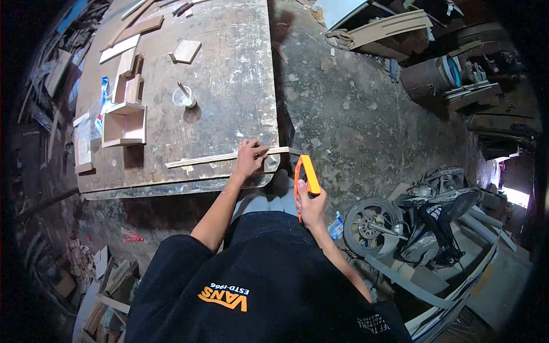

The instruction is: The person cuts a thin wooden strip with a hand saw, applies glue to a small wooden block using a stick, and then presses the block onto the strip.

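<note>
A thin, light wooden strip (211, 159) lies along the front of the worktable, its right end reaching past the table's corner. My left hand (250, 158) presses it down near that end, fingers bent over it. In my right hand (311, 207), the fingers are wrapped round the orange grip of a hand saw (309, 172). The saw is just off the table's right edge. A short grey part in front of the grip is right at the strip's end; the rest of the blade is hard to see.
On the worktable (229, 74) stand a small open wooden box (124, 124), a plastic cup (184, 97) with a stick in it, and a wooden block (187, 51). A motorcycle (400, 220) and scrap panels stand to the right. Wood offcuts (111, 291) lie at lower left.
</note>
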Demonstrator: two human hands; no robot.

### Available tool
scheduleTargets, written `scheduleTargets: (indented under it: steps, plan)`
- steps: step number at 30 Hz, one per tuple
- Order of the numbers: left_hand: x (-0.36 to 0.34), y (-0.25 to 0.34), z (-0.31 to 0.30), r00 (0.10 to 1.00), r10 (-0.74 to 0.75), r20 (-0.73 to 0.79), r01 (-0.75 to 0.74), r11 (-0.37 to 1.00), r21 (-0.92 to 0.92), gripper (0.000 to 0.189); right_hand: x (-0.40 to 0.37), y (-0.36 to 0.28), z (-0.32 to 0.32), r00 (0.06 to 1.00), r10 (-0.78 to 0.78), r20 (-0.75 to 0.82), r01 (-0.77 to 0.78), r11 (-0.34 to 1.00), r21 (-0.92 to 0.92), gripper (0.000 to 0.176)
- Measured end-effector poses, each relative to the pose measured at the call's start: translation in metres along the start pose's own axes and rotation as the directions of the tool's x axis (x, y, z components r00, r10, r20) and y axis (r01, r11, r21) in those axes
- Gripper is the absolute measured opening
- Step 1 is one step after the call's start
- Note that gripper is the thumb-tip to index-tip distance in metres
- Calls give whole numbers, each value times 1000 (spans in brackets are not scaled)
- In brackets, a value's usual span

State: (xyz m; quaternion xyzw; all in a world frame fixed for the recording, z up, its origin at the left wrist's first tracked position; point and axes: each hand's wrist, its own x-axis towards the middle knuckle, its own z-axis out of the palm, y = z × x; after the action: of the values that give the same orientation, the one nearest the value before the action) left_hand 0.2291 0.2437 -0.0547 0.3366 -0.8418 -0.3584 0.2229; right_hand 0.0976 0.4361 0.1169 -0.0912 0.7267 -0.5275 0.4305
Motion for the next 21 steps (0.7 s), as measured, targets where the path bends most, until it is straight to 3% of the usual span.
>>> scheduleTargets:
  steps: [8, 11, 15, 21]
  plan:
    - [1, 1, 3, 998, -60, -7, 60, 998, -24, 28, -1, 12, 9, 996, -91, 11, 92, 978, -186, 44]
    - [3, 8, 5, 990, -138, -32, 138, 990, -4, 21, -3, -1, 15, 1000, -8, 12, 11, 970, -241, 43]
    - [5, 12, 13, 972, -223, -72, 228, 971, 76, 17, -3, 5, 20, 993, -102, 60, 111, 977, -179, 38]
    - [2, 19, 11, 962, -252, -102, 262, 959, 103, 17, -16, -12, 32, 989, -136, 62, 149, 937, -316, 39]
